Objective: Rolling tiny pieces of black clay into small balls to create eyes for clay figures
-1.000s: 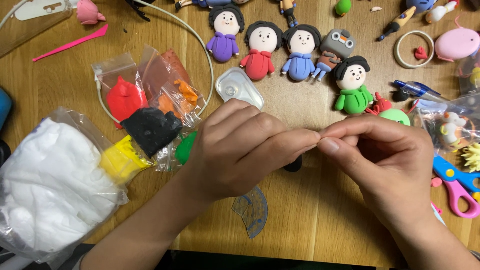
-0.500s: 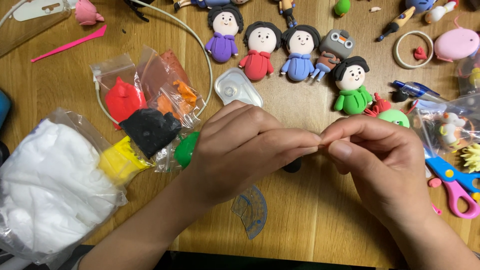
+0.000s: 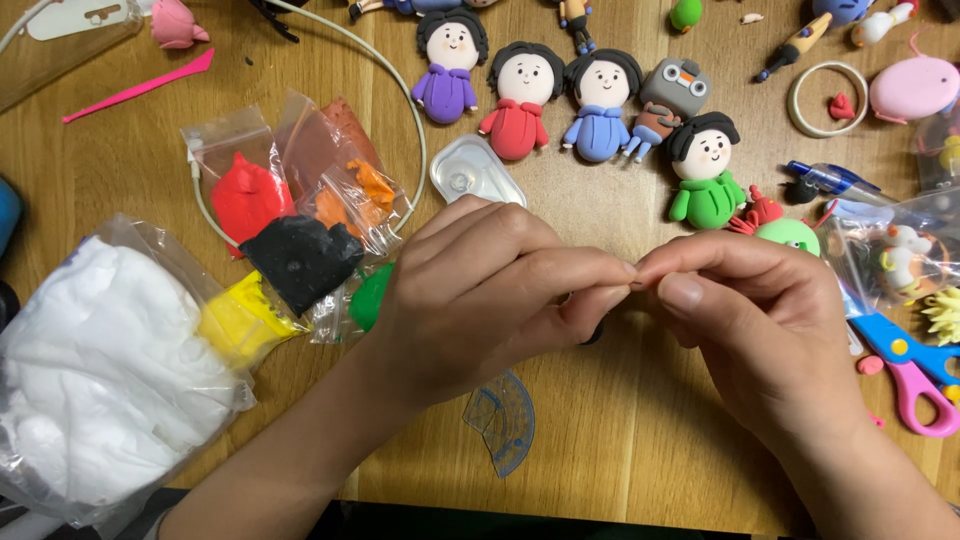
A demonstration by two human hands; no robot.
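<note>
My left hand (image 3: 480,300) and my right hand (image 3: 760,320) meet fingertip to fingertip above the wooden table (image 3: 620,440). Both pinch at the same spot. A small dark clay piece (image 3: 595,335) peeks out under my left fingers; most of it is hidden. Whatever sits between my right fingertips cannot be seen. Just left of my left hand lie bags of black clay (image 3: 300,260), green clay (image 3: 368,298) and yellow clay (image 3: 240,320).
Several clay dolls (image 3: 525,100) lie in a row at the back, with a green one (image 3: 705,170) nearer my hands. A big bag of white clay (image 3: 100,370) fills the left. Blue-and-pink scissors (image 3: 910,370) lie right. A clear protractor (image 3: 505,420) lies in front.
Both hands stay in place, pinched together. My right fingers have shifted slightly against my left fingertips.
</note>
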